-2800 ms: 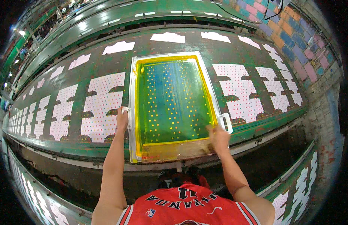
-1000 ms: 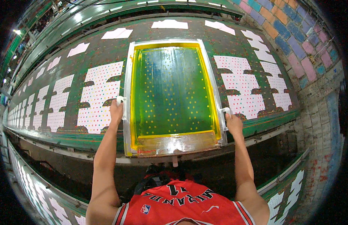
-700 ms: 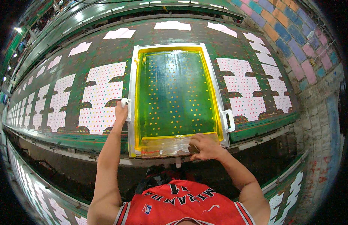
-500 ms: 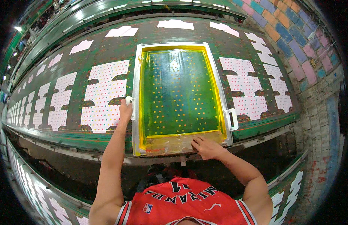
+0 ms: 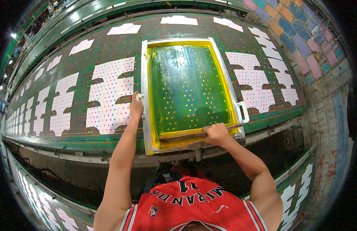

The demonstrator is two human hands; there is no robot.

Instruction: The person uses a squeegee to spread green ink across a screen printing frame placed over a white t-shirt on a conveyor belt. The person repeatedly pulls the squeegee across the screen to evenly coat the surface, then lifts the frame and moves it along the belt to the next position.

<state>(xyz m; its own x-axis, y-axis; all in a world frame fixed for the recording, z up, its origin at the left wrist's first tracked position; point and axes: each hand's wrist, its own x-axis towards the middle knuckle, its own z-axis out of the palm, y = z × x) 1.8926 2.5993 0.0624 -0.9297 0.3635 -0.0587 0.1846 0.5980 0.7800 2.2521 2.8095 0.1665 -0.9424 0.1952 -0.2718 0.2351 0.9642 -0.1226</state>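
2 grips, at 9 and 5 o'clock

We seem to be taking up the wooden bar (image 5: pixel 183 134): our right hand (image 5: pixel 217 134) curls around it at the 6 o'clock end of the screen (image 5: pixel 188 84), which lies on the table (image 5: pixel 150 28). Our left hand (image 5: pixel 136 107) clasps the white handle (image 5: pixel 139 97) at 9 o'clock. The next move likely calls for a level wooden bar. 0.5 s ago, no raised wooden bar showed.

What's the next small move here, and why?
Probably slide the brown bar forward over the dotted green mesh: the right hand grips it at the mesh's near end, while the left hand holds a white side handle.
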